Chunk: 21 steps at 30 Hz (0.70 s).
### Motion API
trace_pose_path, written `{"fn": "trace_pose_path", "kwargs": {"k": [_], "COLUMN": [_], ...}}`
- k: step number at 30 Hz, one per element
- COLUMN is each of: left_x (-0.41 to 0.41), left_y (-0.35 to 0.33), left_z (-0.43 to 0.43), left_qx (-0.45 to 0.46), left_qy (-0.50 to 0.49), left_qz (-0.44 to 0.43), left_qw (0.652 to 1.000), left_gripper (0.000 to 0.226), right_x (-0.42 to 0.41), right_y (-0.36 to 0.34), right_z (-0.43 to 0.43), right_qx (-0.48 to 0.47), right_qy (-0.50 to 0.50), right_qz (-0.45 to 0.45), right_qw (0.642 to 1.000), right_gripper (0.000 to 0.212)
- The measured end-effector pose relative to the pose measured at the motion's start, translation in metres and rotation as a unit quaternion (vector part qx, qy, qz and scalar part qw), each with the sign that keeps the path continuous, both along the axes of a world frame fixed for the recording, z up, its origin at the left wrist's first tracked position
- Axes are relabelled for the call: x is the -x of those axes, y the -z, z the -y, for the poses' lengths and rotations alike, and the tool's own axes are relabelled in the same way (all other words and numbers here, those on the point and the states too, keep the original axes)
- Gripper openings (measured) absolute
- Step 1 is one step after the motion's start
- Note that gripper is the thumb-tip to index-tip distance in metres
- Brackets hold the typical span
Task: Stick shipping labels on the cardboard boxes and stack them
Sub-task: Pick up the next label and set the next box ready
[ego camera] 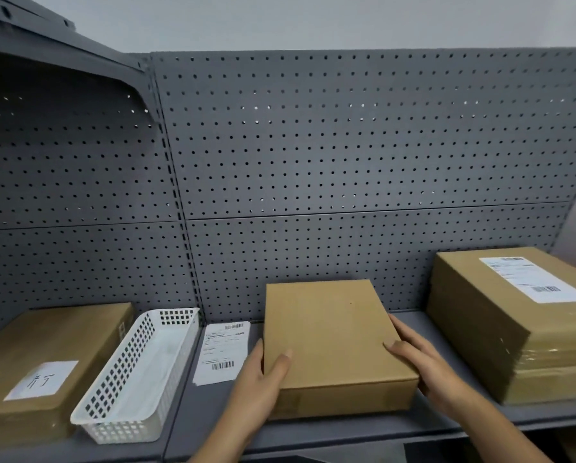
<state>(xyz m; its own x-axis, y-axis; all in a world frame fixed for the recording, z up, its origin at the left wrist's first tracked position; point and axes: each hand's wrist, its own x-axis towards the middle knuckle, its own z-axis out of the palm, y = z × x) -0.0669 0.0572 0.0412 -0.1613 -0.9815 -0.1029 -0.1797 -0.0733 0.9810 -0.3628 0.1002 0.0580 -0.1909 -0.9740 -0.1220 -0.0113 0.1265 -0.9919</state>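
While both hands are clamped on it, the plain cardboard box (333, 332) lies flat on the grey shelf (363, 432), bare top face up.

Left hand (263, 382): thumb laid on the top face near the front-left corner, other fingers curled against the left wall. Whether they reach underneath cannot be told.

Right hand (420, 365): thumb on top near the right edge, fingers stretched along the right wall toward the back.

A grip from 2 opposite sides is judged to serve squaring or sliding the box rather than lifting it. The base appears seated on the shelf.

1 loose shipping label (221, 352) is noted printed side up on the shelf, just beyond the left fingertips and apart from the box. It is judged to be laid there so that it can be taken up by the left hand without a long reach. Farther out from the left fingers a white mesh basket (122, 372) is seen, then a box with a handwritten slip (46, 355).

Beyond the right fingers, with a strip of shelf between, a labelled stack (500, 329) is seen. It is film-wrapped low down and has a printed label (533, 279) stuck on its top face. It is judged to be the destination for finished boxes.

Step in hand, as judged: box positioned for labelling; label not yet applied; stacking not yet done.
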Motion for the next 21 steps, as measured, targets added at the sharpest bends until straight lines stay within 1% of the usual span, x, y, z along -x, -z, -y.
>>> {"fn": "trace_pose_path", "kwargs": {"k": [2,3,6,10,13,17,19,21], "left_x": [0.007,0.010,0.020,0.029,0.032,0.034,0.034,0.032], "left_y": [0.013,0.020,0.027,0.034,0.044,0.054,0.051,0.045], "left_z": [0.006,0.009,0.012,0.013,0.016,0.017,0.016,0.014], "left_qx": [0.008,0.011,0.007,0.001,-0.005,-0.010,-0.016,-0.031], "left_qy": [-0.005,-0.005,-0.006,-0.019,-0.031,-0.040,-0.032,-0.027], "left_qz": [0.008,0.008,0.003,0.014,0.018,0.012,0.011,0.017], "left_qw": [1.000,1.000,1.000,1.000,0.999,0.999,0.999,0.999], "left_gripper": [0.083,0.092,0.103,0.102,0.106,0.115,0.111,0.100], "right_x": [0.004,0.007,0.013,0.020,0.024,0.026,0.028,0.031], "right_y": [0.004,0.006,0.010,0.013,0.017,0.024,0.024,0.020], "right_z": [-0.002,-0.003,-0.003,-0.001,-0.001,0.000,0.000,0.001], "right_qx": [-0.001,-0.001,0.001,0.004,0.009,0.012,0.015,0.017], "right_qy": [0.000,0.001,0.003,-0.006,-0.022,-0.024,-0.028,-0.027], "right_qz": [-0.004,-0.006,-0.011,-0.009,-0.002,0.001,-0.022,-0.057], "right_qw": [1.000,1.000,1.000,1.000,1.000,1.000,0.999,0.998], "right_gripper": [0.049,0.049,0.048,0.045,0.053,0.046,0.044,0.043]}}
